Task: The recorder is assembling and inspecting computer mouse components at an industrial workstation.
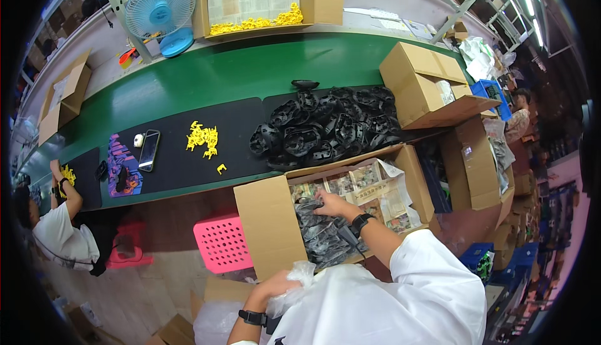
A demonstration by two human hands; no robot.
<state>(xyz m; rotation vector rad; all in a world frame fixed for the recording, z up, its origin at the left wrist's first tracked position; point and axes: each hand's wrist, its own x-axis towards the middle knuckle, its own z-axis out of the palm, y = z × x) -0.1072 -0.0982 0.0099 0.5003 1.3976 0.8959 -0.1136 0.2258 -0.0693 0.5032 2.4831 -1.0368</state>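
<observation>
My right hand (333, 205) reaches into an open cardboard box (266, 226), its fingers closed at the edge of a dark part in a clear bag (308, 206). More bagged dark parts (325, 245) fill the box's left side, while newspaper (369, 185) lines the rest. Close to my body, my left hand (275, 284) is closed on crumpled clear plastic bags (299, 280), which partly cover its fingers. Beyond the box, a heap of black molded plastic shells (332, 126) lies on a black mat. To their left is a small pile of yellow plastic pieces (202, 137).
A phone (149, 149) lies on the green bench (250, 69) near a colorful mat (119, 163). A fan (161, 10) and a box of yellow pieces (256, 24) stand behind. A pink stool (222, 243) is beside my box. A co-worker (66, 232) works at far left.
</observation>
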